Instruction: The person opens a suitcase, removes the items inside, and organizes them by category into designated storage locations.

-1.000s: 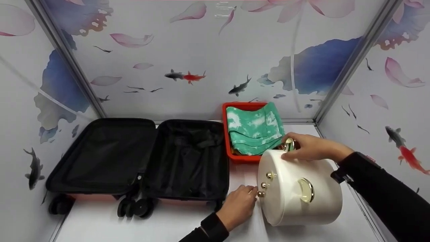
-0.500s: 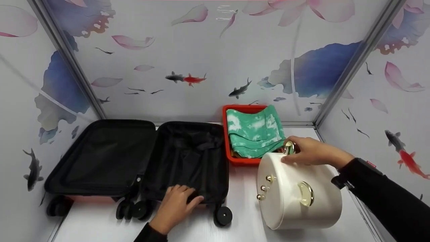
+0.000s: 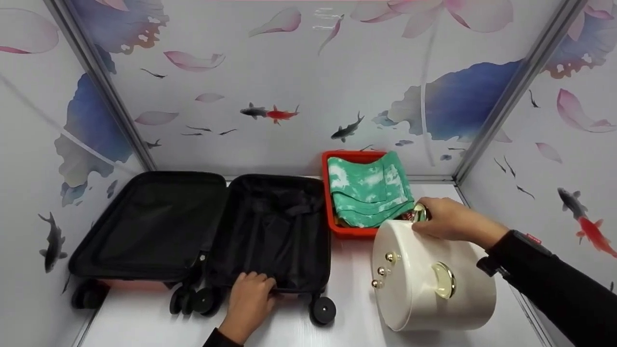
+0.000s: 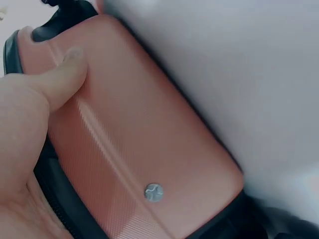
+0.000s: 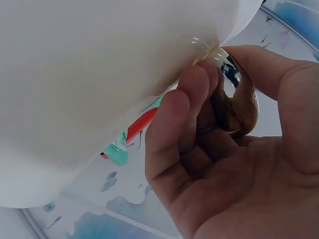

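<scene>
An open suitcase (image 3: 274, 231) with black lining and a pink shell (image 4: 124, 114) lies flat in two halves. At the front rim of its right half, my left hand (image 3: 250, 303) grips the edge, fingers over the lining side. In the left wrist view its thumb presses on the pink shell. My right hand (image 3: 448, 219) holds the gold ring handle (image 5: 239, 114) of a white drum-shaped container (image 3: 443, 308). The container is on its side, its flat end with gold ball feet (image 3: 382, 271) facing left. A second gold handle (image 3: 448, 280) faces the front.
A red basket (image 3: 354, 235) with folded green-and-white cloth (image 3: 368, 193) stands behind, between suitcase and container. Black wheels (image 3: 323, 311) stick out along the suitcase's front. Printed white walls enclose the white table (image 3: 352, 299) at the back and sides.
My left hand has moved left from beside the container's ball feet to the suitcase's front rim and now grips it. The right hand keeps its hold on the handle.
</scene>
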`<state>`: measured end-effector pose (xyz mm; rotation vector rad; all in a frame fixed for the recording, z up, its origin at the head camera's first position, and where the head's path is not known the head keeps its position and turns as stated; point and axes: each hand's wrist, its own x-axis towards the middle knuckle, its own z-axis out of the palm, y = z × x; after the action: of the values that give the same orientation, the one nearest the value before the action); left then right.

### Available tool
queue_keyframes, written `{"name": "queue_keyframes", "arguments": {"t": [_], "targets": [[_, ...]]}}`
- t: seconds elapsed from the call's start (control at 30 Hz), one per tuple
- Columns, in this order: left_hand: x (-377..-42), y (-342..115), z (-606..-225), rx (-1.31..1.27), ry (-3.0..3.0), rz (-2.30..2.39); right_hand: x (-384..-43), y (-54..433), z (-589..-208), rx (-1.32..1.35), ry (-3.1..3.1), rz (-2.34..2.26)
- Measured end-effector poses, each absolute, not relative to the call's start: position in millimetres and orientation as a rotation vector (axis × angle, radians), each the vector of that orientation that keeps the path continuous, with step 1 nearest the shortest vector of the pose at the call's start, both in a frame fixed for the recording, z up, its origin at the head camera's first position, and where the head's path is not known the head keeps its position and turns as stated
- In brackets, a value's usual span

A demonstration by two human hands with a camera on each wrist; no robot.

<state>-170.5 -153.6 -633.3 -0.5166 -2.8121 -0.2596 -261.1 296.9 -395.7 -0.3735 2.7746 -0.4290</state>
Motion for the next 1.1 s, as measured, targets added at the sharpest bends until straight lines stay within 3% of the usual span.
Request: {"name": "queue_keyframes", "arguments": {"t": [0.7, 1.1], "targets": [[-167.8, -151.9, -634.7, -0.506, -2.723, -0.246, -253.9, 327.0, -392.2, -0.393, 2.839, -0.355], [-168.0, -151.4, -632.6, -0.489, -2.803, -0.235, -265.7, 363.9, -386.5, -0.537, 2.879, -0.210]]}}
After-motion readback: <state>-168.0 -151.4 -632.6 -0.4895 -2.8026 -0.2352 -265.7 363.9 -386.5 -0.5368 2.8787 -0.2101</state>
